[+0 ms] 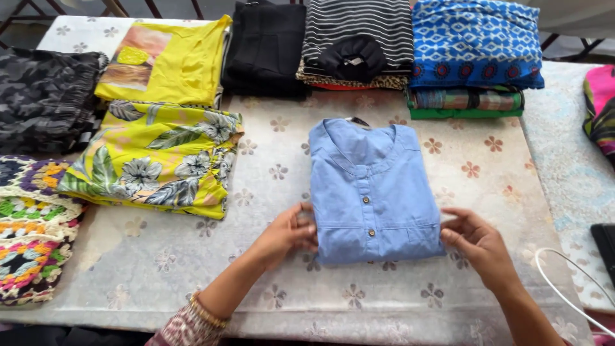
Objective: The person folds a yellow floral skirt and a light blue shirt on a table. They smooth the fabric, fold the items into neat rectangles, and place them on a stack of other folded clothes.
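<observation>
a folded light blue shirt (373,192) lies collar up in the middle of a table (269,301) covered with a pale cloth printed with small flowers. the left hand (288,234) holds the shirt's lower left corner, fingers curled together around the edge of the fold. the right hand (477,242) sits at the lower right corner, thumb and fingertips pressed against the edge of the cloth, the other fingers bent close together. a bangle (206,312) circles the left wrist above a patterned sleeve. to the left of the shirt lies a folded yellow floral garment (157,160), and beyond it a plain yellow top (170,61). a crochet blanket (29,224) in many colours sits at the far left edge, with a dark camouflage piece (41,96) above it. along the back of the table stand a black pile (266,48), a striped top (359,38) and a blue patterned stack (474,45). a white cable (557,282) curves near the right wrist.
</observation>
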